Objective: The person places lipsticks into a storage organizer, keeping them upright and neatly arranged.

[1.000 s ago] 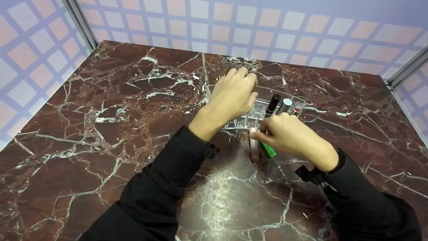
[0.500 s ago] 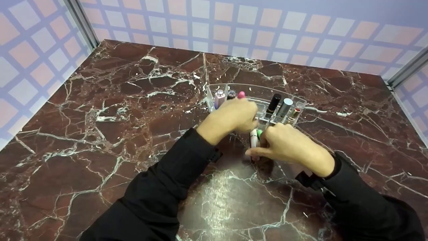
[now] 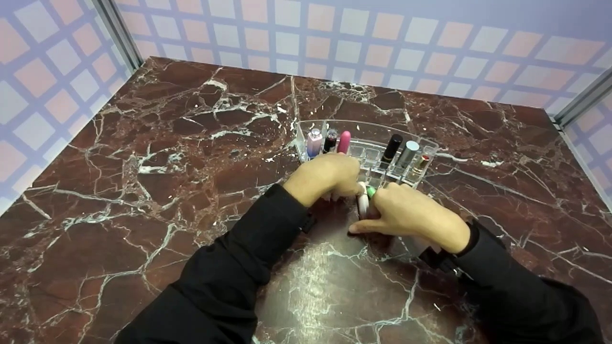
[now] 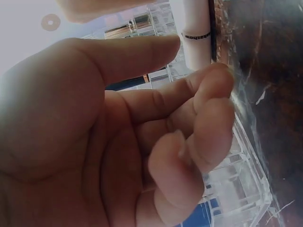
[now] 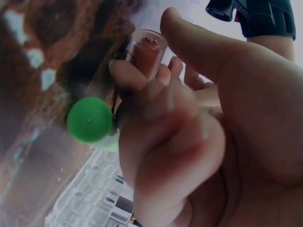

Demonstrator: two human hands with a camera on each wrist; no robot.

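Observation:
A lip gloss tube (image 3: 363, 203) with a white cap (image 4: 195, 35) and a clear, dark-filled lower end (image 5: 147, 52) lies between my hands. The curled fingers of my right hand (image 3: 411, 210) hold it, while the right thumb sticks out straight, apart from it. A green tube (image 5: 90, 120) sits beside those fingers, mostly hidden by them in the head view. My left hand (image 3: 327, 174) has its thumb and index tips right at the white cap, its fingers loosely bent and palm bare. Both hands are at the front edge of a clear organizer (image 3: 366, 126).
Upright in the organizer's left stand a lavender lipstick (image 3: 314, 142), a dark one (image 3: 330, 139) and a pink one (image 3: 344, 142). On its right are a black tube (image 3: 393, 145), a silver tube (image 3: 408, 153) and a gold-and-red lipstick (image 3: 420, 163). Beneath is a marble-patterned table (image 3: 191, 239).
My left hand has come down from over the organizer to the white cap, uncovering the left lipsticks. My right thumb has moved off the cap, down and outward; the right hand has lowered slightly.

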